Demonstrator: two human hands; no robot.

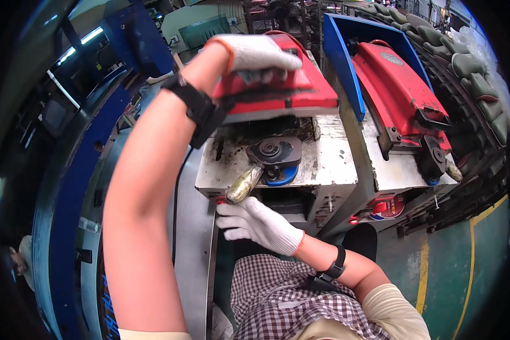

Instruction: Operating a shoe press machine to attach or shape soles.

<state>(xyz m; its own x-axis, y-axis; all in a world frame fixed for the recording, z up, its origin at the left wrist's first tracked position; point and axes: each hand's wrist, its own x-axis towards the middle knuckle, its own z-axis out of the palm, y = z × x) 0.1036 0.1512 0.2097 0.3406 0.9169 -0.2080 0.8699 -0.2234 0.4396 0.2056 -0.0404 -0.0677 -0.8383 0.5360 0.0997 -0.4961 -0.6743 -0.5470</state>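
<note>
My left hand (260,56), in a white knit glove, is above the red cover (309,82) of a pressing machine. Its fingers are loosely bent with greyish undersides, and I see nothing in them. Whether it touches the cover cannot be made out. Nearer to me, my right hand (260,226), also gloved, is open with fingers spread, close to a red button (220,200) on the machine's front edge. Just above those fingers juts a tape-wrapped handle (244,184), joined to a dark metal clamp block (275,150) with a blue base (282,176).
A second red machine (399,85) with a blue guard (345,62) stands at the right. Beyond it, racks hold many dark green curved pads (470,65). A metal worktop (192,226) runs at the left. Yellow lines (423,275) mark the green floor.
</note>
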